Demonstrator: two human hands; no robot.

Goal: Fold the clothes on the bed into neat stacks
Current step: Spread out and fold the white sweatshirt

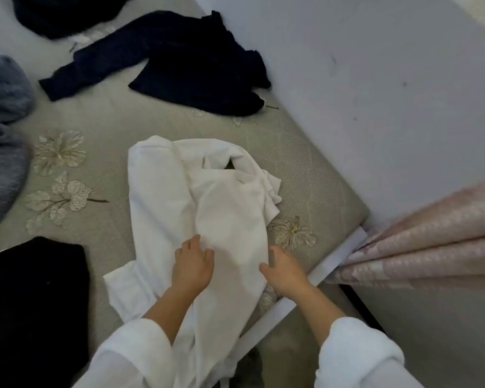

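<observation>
A white garment (pixel 179 197) lies crumpled on the grey bed (pixel 115 135), its lower part hanging over the bed's near edge. My left hand (pixel 192 264) rests flat on the white cloth with its fingers spread. At the garment's right edge my right hand (pixel 283 268) touches the cloth, fingers loosely extended. A dark navy long-sleeved top (pixel 179 60) lies spread out further back. A black folded item (pixel 34 298) sits at the near left.
Another dark garment (pixel 65 12) lies at the top left. A grey fuzzy item (pixel 0 130) is at the left edge. A white wall (pixel 375 79) runs along the bed's right side. A pink curtain (pixel 431 245) hangs at the right.
</observation>
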